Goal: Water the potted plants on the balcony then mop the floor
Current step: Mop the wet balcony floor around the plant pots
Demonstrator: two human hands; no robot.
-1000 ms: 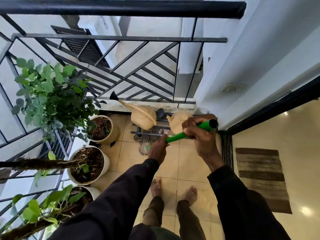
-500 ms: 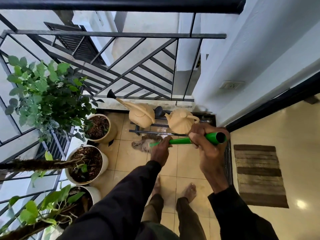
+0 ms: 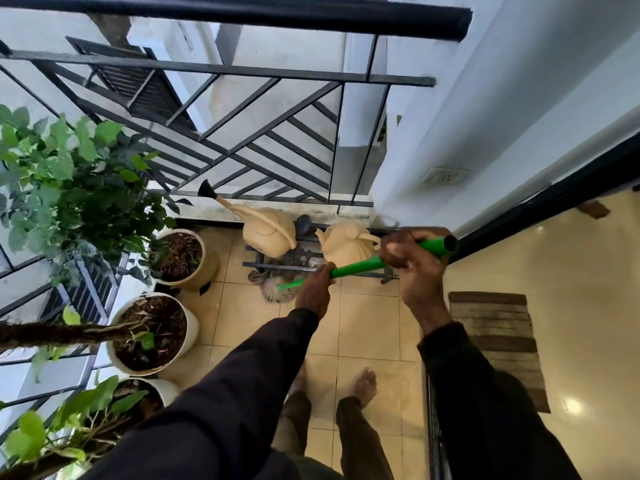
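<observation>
Both my hands grip a green mop handle point(image 3: 360, 265) that slants down to the left. My right hand point(image 3: 414, 261) holds it near the top end, my left hand point(image 3: 313, 289) lower down. The grey stringy mop head point(image 3: 273, 289) rests on the tan floor tiles point(image 3: 367, 327) in front of a low black rack. Three white pots stand along the left railing: a far one point(image 3: 181, 258), a middle one point(image 3: 152, 332) and a near one point(image 3: 145, 393), all with dark soil and green plants. Two beige watering cans point(image 3: 266, 230) point(image 3: 344, 242) sit on the rack.
A black metal railing point(image 3: 242, 71) closes the balcony ahead and on the left. A white wall point(image 3: 485, 116) with a socket rises at the right. A black sliding-door track point(image 3: 433, 427) and a striped brown mat point(image 3: 498, 337) lie to the right. My bare feet point(image 3: 363, 384) stand on the tiles.
The mop head has slid left then back right across the tiles by the rack. My right hand shifted rightward and up with the handle's top; both hands keep their grip.
</observation>
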